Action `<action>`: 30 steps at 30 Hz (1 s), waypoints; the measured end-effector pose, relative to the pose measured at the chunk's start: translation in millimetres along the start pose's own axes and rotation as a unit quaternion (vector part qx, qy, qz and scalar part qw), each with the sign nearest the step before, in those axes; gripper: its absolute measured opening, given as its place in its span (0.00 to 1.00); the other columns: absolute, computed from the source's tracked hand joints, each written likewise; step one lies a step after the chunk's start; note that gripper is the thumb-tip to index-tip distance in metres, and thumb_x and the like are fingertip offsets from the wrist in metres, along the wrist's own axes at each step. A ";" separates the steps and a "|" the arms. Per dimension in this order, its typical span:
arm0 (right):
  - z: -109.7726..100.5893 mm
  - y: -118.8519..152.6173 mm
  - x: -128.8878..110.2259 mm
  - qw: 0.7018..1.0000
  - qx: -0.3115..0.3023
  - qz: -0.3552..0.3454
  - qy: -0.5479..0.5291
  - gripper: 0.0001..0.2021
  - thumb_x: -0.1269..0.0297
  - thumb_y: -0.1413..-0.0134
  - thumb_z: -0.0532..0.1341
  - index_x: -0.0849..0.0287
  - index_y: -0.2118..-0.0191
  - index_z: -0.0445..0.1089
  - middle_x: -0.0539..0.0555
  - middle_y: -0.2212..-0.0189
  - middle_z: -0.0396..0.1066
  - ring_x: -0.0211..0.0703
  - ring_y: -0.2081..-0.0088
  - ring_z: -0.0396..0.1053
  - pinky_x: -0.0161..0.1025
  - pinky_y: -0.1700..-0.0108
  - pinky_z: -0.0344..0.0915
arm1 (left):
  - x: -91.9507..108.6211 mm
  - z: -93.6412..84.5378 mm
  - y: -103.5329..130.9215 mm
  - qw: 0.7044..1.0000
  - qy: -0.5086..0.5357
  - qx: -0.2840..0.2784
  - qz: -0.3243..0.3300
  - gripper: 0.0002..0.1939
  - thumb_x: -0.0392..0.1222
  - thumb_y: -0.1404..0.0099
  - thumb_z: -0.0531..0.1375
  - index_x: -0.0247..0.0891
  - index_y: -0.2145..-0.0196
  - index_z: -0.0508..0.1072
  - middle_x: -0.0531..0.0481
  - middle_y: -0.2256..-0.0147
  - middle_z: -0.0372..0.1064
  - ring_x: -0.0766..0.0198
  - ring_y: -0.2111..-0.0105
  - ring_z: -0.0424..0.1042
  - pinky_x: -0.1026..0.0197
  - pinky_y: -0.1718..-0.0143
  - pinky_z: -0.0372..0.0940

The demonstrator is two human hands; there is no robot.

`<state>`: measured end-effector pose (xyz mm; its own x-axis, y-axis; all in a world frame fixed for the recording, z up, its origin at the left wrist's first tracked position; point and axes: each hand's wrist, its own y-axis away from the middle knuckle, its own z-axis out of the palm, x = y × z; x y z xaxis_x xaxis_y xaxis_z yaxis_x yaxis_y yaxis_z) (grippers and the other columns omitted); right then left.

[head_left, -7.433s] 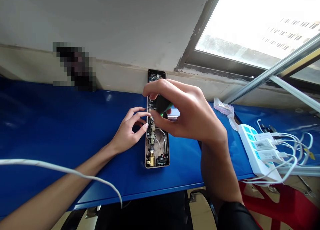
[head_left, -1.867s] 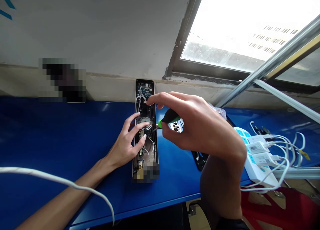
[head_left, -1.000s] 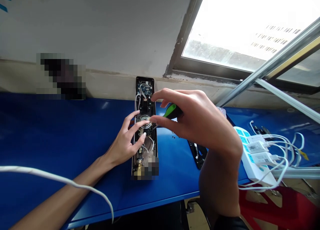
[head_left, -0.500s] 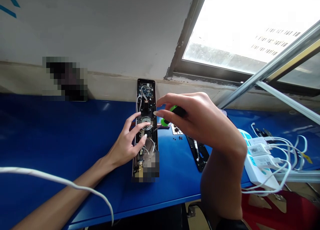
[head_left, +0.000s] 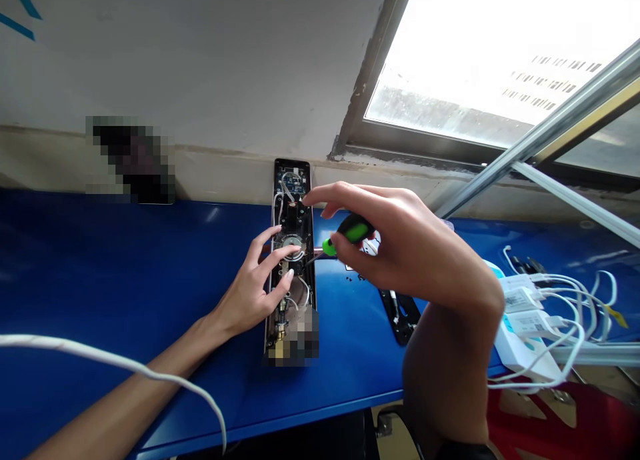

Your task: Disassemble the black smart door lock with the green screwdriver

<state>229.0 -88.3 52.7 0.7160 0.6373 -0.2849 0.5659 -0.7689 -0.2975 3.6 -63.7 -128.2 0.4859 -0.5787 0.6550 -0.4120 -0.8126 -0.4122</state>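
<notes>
1. Two bare hands, the left hand [head_left: 263, 280] and the right hand [head_left: 395, 237], are at a long, narrow, open black casing [head_left: 301, 227].
2. The casing lies lengthwise on the blue table [head_left: 125, 280], its far end close to the wall [head_left: 225, 67].
3. The left hand is open, its fingers spread over the casing's left edge; one fingertip lies at a round part [head_left: 291, 241] inside, the thumb just below it.
4. The right hand grips a screwdriver [head_left: 353, 233] by its black and green handle, index finger stretched out toward the casing.
5. The screwdriver slants down and left, its shaft reaching the casing's right side near the left thumb; what the tip meets is too small to tell.
6. Inside the casing, a circuit board [head_left: 295, 180] sits at the far end, with white wires [head_left: 279, 207] running beside it; the near end is blurred.
7. Right of the casing lie small dark bits [head_left: 361, 277] and a black plate [head_left: 405, 313], the latter partly hidden by the right arm.
8. Farther right, a white power strip [head_left: 530, 350] carries plugged-in chargers [head_left: 525, 297].
9. One white cable [head_left: 150, 367] crosses in front of the left forearm.
</notes>
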 end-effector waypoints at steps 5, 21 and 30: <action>1.2 0.5 -0.8 1.000 0.007 0.022 0.012 0.18 0.59 0.36 0.65 0.57 0.43 0.72 0.54 0.56 0.79 0.40 0.64 0.74 0.37 0.65 0.65 | -0.1 0.5 0.4 1.000 -0.002 -0.002 -0.002 0.20 0.43 0.26 0.57 0.49 0.38 0.68 0.47 0.28 0.45 0.46 0.30 0.55 0.39 0.30 0.58; 1.5 -0.1 2.7 1.000 0.009 -0.001 0.005 0.18 0.72 0.39 0.62 0.60 0.44 0.72 0.52 0.59 0.77 0.37 0.63 0.73 0.36 0.61 0.67 | 0.3 0.6 1.0 1.000 -0.009 -0.009 -0.008 0.21 0.43 0.26 0.57 0.50 0.37 0.67 0.48 0.28 0.44 0.48 0.31 0.56 0.40 0.30 0.59; -10.0 7.0 1.6 0.998 0.059 -0.003 0.013 0.15 0.76 0.44 0.62 0.60 0.51 0.74 0.49 0.63 0.77 0.36 0.64 0.74 0.35 0.61 0.69 | -0.4 0.5 1.8 0.997 -0.051 0.033 0.037 0.19 0.41 0.27 0.59 0.48 0.41 0.71 0.45 0.30 0.48 0.44 0.31 0.54 0.35 0.32 0.58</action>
<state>238.2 -93.2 59.3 0.7240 0.6394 -0.2588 0.5198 -0.7524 -0.4046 3.1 -65.0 -129.5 0.5336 -0.6378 0.5553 -0.3985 -0.7688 -0.5002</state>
